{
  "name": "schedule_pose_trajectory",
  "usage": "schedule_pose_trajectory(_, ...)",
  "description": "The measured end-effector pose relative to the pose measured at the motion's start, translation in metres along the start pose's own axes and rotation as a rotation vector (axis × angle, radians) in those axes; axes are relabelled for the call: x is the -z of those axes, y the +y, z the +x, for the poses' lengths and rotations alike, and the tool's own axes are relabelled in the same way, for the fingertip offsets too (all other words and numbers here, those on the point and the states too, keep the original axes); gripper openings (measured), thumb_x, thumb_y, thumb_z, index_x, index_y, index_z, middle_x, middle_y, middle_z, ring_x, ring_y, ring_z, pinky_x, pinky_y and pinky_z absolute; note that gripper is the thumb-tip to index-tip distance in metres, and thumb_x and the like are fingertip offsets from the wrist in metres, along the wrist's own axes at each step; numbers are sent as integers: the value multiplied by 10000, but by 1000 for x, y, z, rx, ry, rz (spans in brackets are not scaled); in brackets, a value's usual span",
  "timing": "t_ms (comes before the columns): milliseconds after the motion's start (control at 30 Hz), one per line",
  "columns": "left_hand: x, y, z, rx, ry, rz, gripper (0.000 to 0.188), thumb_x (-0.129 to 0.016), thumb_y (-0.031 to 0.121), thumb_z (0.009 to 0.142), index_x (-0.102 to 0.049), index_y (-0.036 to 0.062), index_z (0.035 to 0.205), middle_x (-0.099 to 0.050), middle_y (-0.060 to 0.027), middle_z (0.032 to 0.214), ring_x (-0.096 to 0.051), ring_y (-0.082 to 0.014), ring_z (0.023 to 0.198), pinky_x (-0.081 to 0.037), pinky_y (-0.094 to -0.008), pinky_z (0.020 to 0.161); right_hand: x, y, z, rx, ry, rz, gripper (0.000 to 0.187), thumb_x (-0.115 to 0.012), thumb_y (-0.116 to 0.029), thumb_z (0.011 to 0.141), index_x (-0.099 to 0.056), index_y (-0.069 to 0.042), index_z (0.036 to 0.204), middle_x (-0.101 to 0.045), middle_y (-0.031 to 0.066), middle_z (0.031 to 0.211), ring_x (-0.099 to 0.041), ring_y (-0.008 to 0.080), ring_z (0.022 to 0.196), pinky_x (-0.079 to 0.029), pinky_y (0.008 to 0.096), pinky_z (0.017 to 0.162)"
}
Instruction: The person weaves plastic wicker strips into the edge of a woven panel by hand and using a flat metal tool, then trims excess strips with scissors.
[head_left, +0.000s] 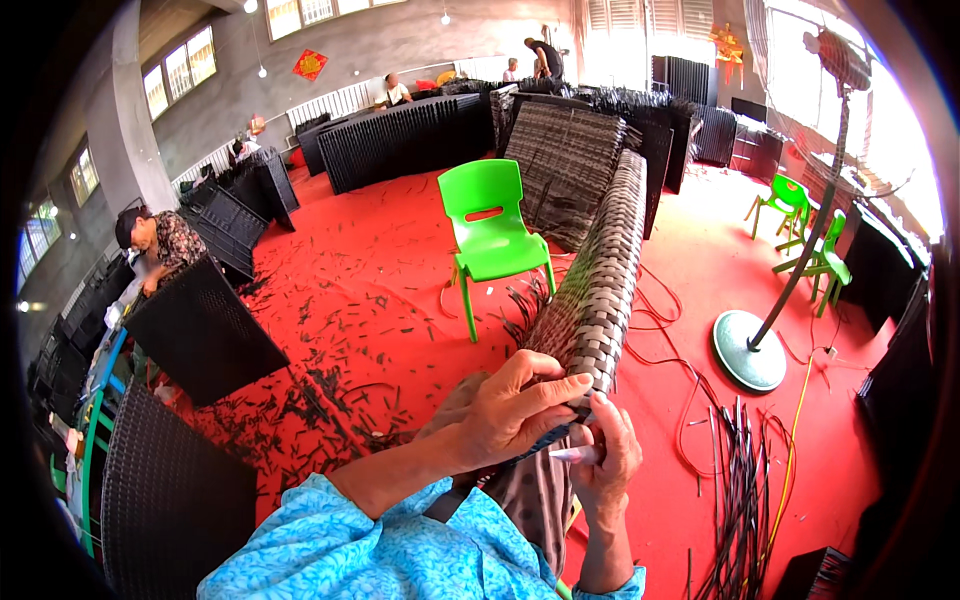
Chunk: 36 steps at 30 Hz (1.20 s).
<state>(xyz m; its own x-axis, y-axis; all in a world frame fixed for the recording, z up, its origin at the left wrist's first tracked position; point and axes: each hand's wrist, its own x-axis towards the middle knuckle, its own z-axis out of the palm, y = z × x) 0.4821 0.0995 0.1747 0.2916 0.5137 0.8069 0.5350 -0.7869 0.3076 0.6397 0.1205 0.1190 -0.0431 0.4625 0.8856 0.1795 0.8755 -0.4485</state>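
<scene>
Fingers [543,398] of left hand [495,412] half-curled on woven panel [602,312], grip unclear, right hand [612,462] pinching pale tool [573,454], wall diamond [310,65] unreadable tbh.

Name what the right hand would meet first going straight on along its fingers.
The right hand would likely meet the woven panel first, at its edge just ahead; whether they already touch is unclear.

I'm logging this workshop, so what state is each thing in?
Left hand: on the woven panel's edge
Right hand: holding a pale object
Pale object: held
Woven panel: tilted
Nearest green chair: upright, unoccupied
Pedestal fan: upright; running unclear
Dark strips: loose on floor
</scene>
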Motion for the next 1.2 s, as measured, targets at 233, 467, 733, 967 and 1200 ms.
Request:
schedule_pose_trajectory(233, -9, 0, 11, -37, 28, -55, 371, -711, 110, 795, -637, 45, 1153, -543, -100, 926, -558, -237, 805, -477, -323, 695, 2, 8, 1, 18, 79, 58, 281, -623, -88, 863, -561, -18, 1128, -609, 148, 806, -533, 257, 553, -421, 337, 470)
schedule_pose_trajectory(467, -1, -1, 13, 113, -32, -235, 398, -696, 147, 819, -602, 9, 1181, -588, -126, 1050, -575, -245, 972, -473, -337, 827, 16, 17, -17, -80, -26, 59, 389, -610, -170, 921, -439, -28, 1240, -565, 110, 997, -546, 133, 767, -464, 263, 666)
schedule_pose_trajectory(733, 24, -30, 8, -283, -12, 199, 404, -722, 36, 670, -658, 1, 1067, -636, -72, 837, -602, -167, 656, -462, -291, 511, 17, 7, -19, -106, -16, 14, 468, -584, -256, 931, -344, -76, 1290, -545, 121, 909, -537, 161, 731, -454, 285, 627)
schedule_pose_trajectory(967, 78, -67, 22, -251, -21, 329, 369, -691, 47, 696, -652, 33, 1063, -658, -59, 853, -623, -178, 685, -463, -305, 549, 25, -1, -23, -255, 18, -58, 513, -570, -321, 939, -305, -112, 1325, -515, 103, 951, -522, 133, 713, -450, 260, 584)
schedule_pose_trajectory(1200, 133, -59, 72, -367, -294, 296, 241, -626, 134, 810, -654, 7, 1013, -692, -117, 910, -638, -231, 708, -485, -335, 634, 65, -32, 44, -455, 13, -20, 387, -567, -319, 939, -551, 3, 1154, -403, -23, 591, -290, 23, 453, -219, 191, 403)
